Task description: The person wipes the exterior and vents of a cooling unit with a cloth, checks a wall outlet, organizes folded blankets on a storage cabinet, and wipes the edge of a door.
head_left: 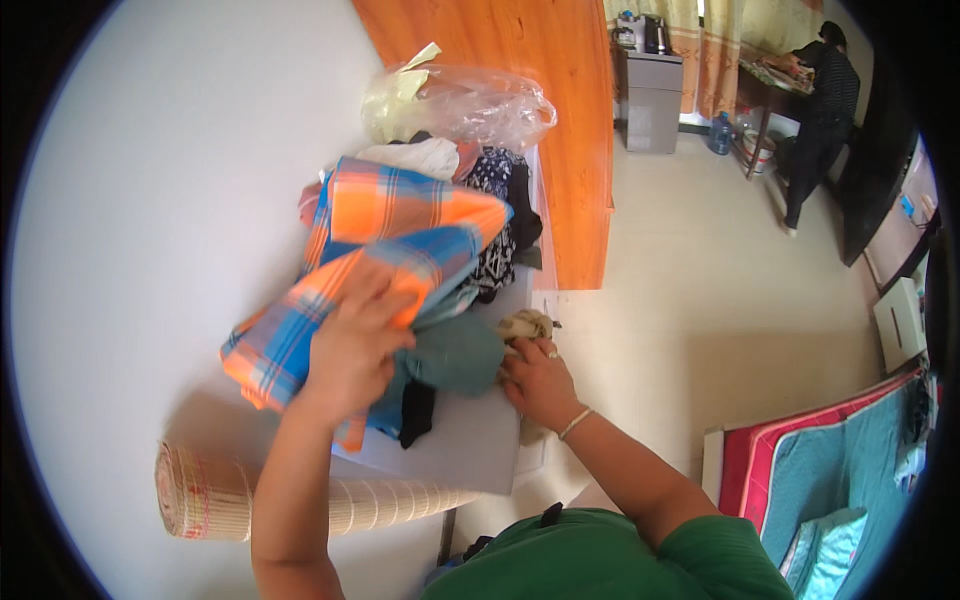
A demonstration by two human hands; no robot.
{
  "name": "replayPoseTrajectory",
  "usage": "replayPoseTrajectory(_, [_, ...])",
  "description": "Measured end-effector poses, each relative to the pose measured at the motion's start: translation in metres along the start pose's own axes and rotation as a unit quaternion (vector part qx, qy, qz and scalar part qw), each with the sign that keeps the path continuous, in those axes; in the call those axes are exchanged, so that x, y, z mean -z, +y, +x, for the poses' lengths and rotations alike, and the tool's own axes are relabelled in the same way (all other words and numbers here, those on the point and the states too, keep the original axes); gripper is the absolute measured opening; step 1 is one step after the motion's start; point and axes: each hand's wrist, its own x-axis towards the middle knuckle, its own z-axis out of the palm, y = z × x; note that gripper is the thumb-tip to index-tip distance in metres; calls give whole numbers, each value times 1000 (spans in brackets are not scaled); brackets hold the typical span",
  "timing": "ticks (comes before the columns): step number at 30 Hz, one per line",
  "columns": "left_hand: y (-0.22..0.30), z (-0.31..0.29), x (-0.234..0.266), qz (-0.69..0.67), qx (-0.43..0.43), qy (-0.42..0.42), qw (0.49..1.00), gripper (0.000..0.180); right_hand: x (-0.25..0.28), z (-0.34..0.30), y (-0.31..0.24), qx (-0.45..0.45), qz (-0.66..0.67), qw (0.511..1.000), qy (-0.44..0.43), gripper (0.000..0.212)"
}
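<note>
A plaid cloth (390, 265) in orange and blue lies folded over a heap of clothes on a grey-white table. My left hand (355, 350) is over its near part, with the fingers smeared by motion. Beside that hand a dark green garment (455, 355) lies bunched. At the table's right edge, my right hand (540, 385) has its fingers curled into a khaki cloth (525, 325), right where it meets the green garment; a ring and a bracelet show on this hand. A small black cloth (417, 412) lies below the green garment.
A clear plastic bag (470, 105) and patterned dark clothes (495, 180) sit at the heap's far side. A rolled bamboo mat (210, 490) lies along the near edge. An orange wooden panel (560, 150) stands beyond. A person (825, 110) works at a far table; a mattress (780, 460) is right.
</note>
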Motion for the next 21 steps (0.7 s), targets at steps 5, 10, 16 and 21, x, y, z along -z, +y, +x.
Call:
replayPoseTrajectory(5, [38,-24,-30,126,7,-182,975,15,-10,77,76,-42,40,998,-8,26])
replayPoseTrajectory(10, [79,-3,-46,95,63,-281,953,19,-23,100,103,-5,54,998,-11,22])
replayPoseTrajectory(16, [61,143,-109,8,61,-93,994,29,-13,100,115,-15,56,994,-89,23])
replayPoseTrajectory(21, [18,210,-219,34,-47,-87,995,13,-4,74,101,76,83,988,-102,24])
